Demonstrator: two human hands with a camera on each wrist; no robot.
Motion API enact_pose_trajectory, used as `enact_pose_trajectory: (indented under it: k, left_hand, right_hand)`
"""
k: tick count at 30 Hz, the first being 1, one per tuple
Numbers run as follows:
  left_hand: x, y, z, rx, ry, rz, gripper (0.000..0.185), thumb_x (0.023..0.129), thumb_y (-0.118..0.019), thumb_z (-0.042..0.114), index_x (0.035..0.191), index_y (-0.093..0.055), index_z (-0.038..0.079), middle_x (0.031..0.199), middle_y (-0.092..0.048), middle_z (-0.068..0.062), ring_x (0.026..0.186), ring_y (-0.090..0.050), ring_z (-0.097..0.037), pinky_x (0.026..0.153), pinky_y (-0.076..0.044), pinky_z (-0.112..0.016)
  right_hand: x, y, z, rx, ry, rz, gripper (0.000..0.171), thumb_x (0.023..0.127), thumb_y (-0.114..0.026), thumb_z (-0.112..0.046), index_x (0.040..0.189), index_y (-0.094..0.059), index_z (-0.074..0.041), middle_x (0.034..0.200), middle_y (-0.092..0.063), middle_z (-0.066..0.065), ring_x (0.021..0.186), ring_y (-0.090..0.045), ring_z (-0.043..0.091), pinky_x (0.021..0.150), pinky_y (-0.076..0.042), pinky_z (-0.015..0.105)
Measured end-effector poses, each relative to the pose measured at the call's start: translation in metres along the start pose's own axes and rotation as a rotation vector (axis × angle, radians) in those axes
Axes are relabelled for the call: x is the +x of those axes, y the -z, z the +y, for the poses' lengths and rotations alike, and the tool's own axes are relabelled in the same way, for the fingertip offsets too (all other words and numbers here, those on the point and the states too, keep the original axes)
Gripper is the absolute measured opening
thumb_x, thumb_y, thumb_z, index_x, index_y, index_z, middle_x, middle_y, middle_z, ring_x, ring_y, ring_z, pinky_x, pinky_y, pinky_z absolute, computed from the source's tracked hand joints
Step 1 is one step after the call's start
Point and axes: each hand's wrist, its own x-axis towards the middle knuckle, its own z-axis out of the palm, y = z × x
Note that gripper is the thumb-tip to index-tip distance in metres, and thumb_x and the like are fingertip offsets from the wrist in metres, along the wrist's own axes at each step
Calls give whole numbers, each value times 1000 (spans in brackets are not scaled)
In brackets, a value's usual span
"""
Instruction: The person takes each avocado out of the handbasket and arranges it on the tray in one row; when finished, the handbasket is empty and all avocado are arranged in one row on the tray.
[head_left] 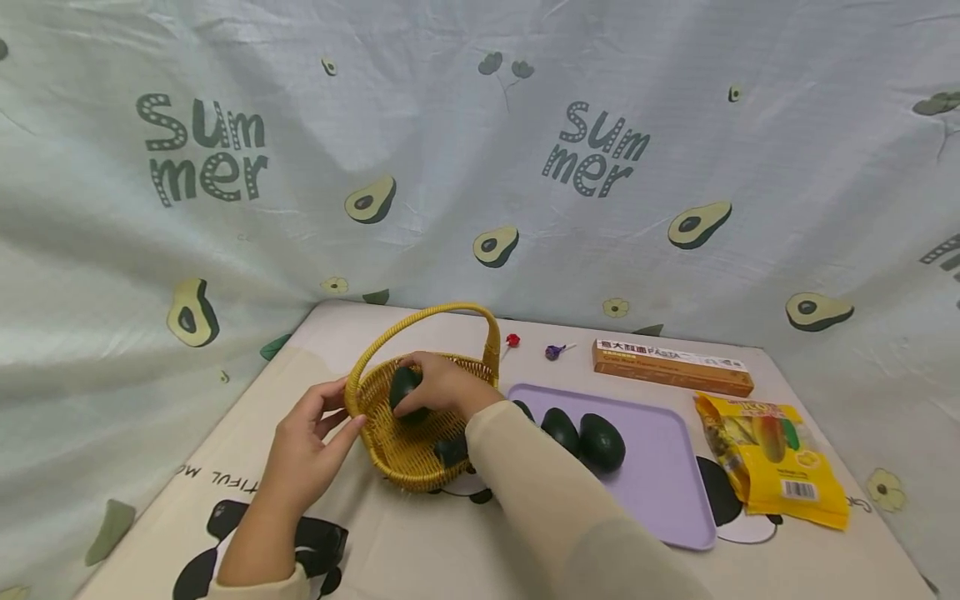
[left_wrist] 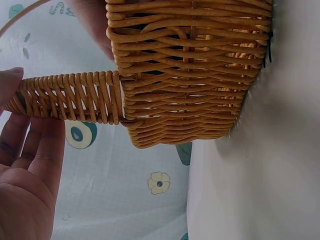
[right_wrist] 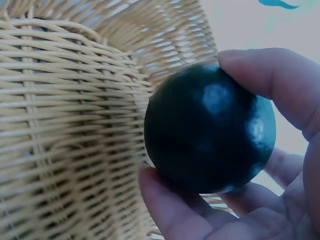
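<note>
A yellow wicker basket [head_left: 408, 475] with a tall arched handle stands on the table, left of the tray. My left hand [head_left: 311, 450] holds the lower end of the basket handle [left_wrist: 70, 97], thumb on one side and fingers on the other. Over the basket's inside, my right hand [head_left: 442, 385] grips a dark green avocado [right_wrist: 207, 130] between thumb and fingers. Wicker weave fills the right wrist view beside the avocado. A dark patch [head_left: 452, 450] shows low in the basket, close to the right sleeve.
A lilac tray [head_left: 667, 500] holds three avocados [head_left: 602, 442], partly behind the right forearm. Behind it lie a red lollipop [head_left: 513, 340], a purple lollipop [head_left: 553, 352] and a pasta box [head_left: 671, 371]. At right lies a yellow snack bag [head_left: 776, 458]. A printed curtain [head_left: 450, 150] hangs behind.
</note>
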Motion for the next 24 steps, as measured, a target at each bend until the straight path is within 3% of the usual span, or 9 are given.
enact_pose_trajectory:
  k: [8, 12, 17, 21, 24]
  left_hand:
    - [0, 0, -4, -2, 7, -2, 54, 89, -75, -6, 137, -56, 7, 125, -64, -6, 114, -65, -18, 97, -53, -16]
    - [1, -2, -4, 13, 21, -6, 55, 88, -75, -6, 138, -55, 7, 125, -64, -4, 114, -64, -14, 97, -54, -17]
    - [2, -2, -3, 9, 12, -2, 55, 88, -75, -7, 138, -55, 6, 125, -64, -9, 114, -65, -21, 97, -53, -14]
    - [2, -1, -3, 3, -2, 4, 54, 88, -75, -7, 137, -55, 7, 125, -64, -11, 113, -63, -7, 97, -52, -12]
    - [2, -2, -3, 1, -12, 9, 55, 88, -75, -7, 137, -56, 6, 124, -64, -10, 112, -59, 3, 97, -51, -11]
  right_hand:
    - [-12, 22, 5, 130, 46, -43, 74, 80, -87, -16, 142, -48, -24, 137, -53, 8, 114, -60, 26, 79, -65, 40]
    - [-23, 32, 7, 155, 71, -52, 66, 85, -82, -21, 143, -50, -25, 138, -53, 11, 114, -61, 26, 82, -65, 44]
    - [-39, 42, 6, 244, 119, -98, 57, 94, -73, -23, 145, -52, -36, 146, -50, 10, 121, -60, 27, 90, -62, 52]
    - [-51, 48, 6, 326, 172, -155, 45, 99, -67, -18, 139, -59, -36, 148, -48, 8, 124, -57, 29, 92, -61, 53]
    - [-61, 52, 8, 299, 200, -144, 46, 93, -75, -19, 133, -60, -37, 143, -50, 6, 121, -58, 30, 91, -62, 49]
